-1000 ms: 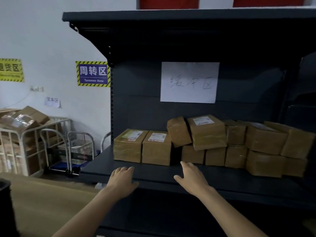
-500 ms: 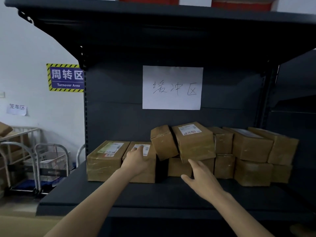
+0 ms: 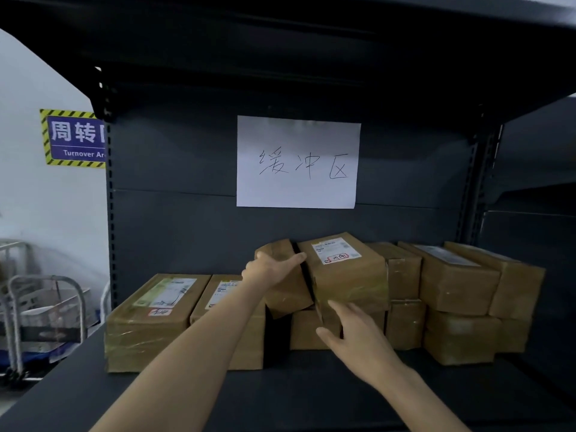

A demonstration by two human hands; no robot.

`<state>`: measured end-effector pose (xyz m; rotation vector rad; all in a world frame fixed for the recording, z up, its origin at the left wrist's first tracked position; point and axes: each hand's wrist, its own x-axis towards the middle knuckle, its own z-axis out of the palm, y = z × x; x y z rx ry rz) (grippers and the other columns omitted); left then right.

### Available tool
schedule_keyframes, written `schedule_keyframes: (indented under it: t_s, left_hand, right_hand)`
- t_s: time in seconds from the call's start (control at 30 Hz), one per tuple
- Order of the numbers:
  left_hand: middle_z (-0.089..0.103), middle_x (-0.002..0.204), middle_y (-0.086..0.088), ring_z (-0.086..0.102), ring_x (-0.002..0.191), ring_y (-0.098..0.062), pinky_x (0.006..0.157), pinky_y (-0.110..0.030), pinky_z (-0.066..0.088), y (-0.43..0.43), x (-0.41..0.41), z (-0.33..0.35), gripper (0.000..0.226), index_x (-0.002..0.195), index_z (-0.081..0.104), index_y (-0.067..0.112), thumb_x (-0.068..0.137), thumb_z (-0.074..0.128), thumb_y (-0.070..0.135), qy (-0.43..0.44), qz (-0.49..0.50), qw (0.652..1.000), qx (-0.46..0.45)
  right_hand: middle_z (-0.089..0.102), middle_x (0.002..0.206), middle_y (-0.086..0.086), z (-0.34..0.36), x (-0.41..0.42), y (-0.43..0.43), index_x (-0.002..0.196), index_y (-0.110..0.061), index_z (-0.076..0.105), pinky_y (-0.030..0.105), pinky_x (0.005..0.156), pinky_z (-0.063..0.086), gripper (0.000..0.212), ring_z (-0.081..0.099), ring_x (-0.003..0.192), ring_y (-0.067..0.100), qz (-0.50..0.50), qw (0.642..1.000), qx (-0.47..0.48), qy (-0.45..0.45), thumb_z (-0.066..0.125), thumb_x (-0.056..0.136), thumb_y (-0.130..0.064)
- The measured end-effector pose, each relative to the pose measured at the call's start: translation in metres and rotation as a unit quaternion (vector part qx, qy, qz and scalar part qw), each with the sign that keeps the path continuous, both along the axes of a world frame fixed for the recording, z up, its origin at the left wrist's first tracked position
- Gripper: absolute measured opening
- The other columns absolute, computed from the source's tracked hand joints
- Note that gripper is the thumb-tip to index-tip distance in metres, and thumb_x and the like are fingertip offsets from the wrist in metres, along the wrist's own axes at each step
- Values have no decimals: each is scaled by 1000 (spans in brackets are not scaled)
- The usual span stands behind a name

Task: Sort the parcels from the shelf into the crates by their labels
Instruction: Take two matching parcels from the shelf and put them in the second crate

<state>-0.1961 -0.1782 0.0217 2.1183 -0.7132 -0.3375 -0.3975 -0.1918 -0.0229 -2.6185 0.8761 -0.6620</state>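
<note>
Several brown taped parcels lie on a dark shelf board [image 3: 280,397]. A labelled parcel [image 3: 346,275] with a red-marked sticker lies tilted on top of the middle pile. Against its left side leans a smaller tilted parcel [image 3: 286,297]. My left hand [image 3: 269,269] rests on top of the smaller parcel, its fingers reaching to the gap beside the labelled one. My right hand [image 3: 355,335] touches the lower front of the labelled parcel, fingers straight and thumb spread. No crates are in view.
Two labelled parcels [image 3: 149,319] lie side by side at the left. A stack of parcels [image 3: 458,285] fills the right. A handwritten paper sign [image 3: 296,163] hangs on the back panel under a low upper shelf. Metal trolleys [image 3: 46,307] stand left of the rack.
I have come closer to the shelf. My left hand moved from the left parcel up onto the tilted one. My right hand rose to the front of the labelled parcel.
</note>
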Motion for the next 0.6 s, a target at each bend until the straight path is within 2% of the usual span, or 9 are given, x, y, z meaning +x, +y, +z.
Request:
schedule_keyframes:
  t_s: [0.13, 0.23, 0.3, 0.37, 0.47, 0.53, 0.6]
  left_hand:
    - [34, 142, -16, 38, 129, -34, 102, -41, 38, -15, -2, -1, 112, 145, 20, 11, 63, 56, 79, -3, 55, 998, 31]
    - [36, 139, -17, 41, 125, -36, 99, -42, 42, -15, 5, -2, 100, 143, 23, 8, 71, 55, 70, 0, 72, 997, -1]
    - [37, 140, -18, 42, 124, -36, 94, -41, 41, -7, 13, 0, 92, 142, 24, 5, 77, 53, 64, 20, 78, 995, -67]
    - [44, 134, -15, 47, 118, -33, 84, -38, 41, 9, 19, -2, 86, 140, 29, 5, 79, 53, 62, 68, 72, 979, -176]
    - [56, 108, -4, 56, 95, -18, 80, -36, 46, 43, 23, -14, 70, 130, 39, 8, 80, 57, 54, 145, 37, 935, -321]
    - [57, 104, -4, 56, 96, -18, 87, -39, 50, 63, 26, -28, 62, 128, 43, 9, 81, 61, 46, 207, 18, 904, -375]
    - [59, 111, -10, 58, 103, -22, 83, -37, 52, 81, 27, -40, 54, 125, 48, 10, 81, 61, 39, 264, -10, 870, -417]
  right_hand:
    - [33, 148, -2, 1, -1, -10, 145, -23, 28, 31, 109, 32, 60, 32, 135, 14, 21, 1000, 14, 8, 49, 92, -43]
    - [34, 147, -4, 2, -2, -20, 144, -24, 29, 29, 109, 32, 59, 33, 135, 12, 34, 999, 16, 2, 49, 92, -44]
    - [37, 145, -4, 2, 0, -23, 143, -24, 31, 26, 106, 33, 57, 36, 132, 11, 48, 999, 17, -7, 49, 92, -44]
    - [41, 142, -5, 0, 5, -22, 141, -25, 34, 25, 103, 34, 55, 39, 129, 9, 69, 997, 25, -22, 50, 91, -44]
    - [44, 139, -6, -2, 19, -16, 140, -27, 37, 28, 105, 36, 55, 41, 127, 8, 102, 992, 49, -57, 51, 90, -45]
    - [48, 136, -5, -2, 31, -11, 140, -25, 37, 25, 103, 38, 56, 44, 123, 7, 119, 987, 71, -87, 52, 90, -44]
    - [51, 133, -2, 0, 43, -6, 141, -22, 36, 24, 100, 40, 58, 48, 119, 6, 127, 979, 103, -121, 54, 90, -43]
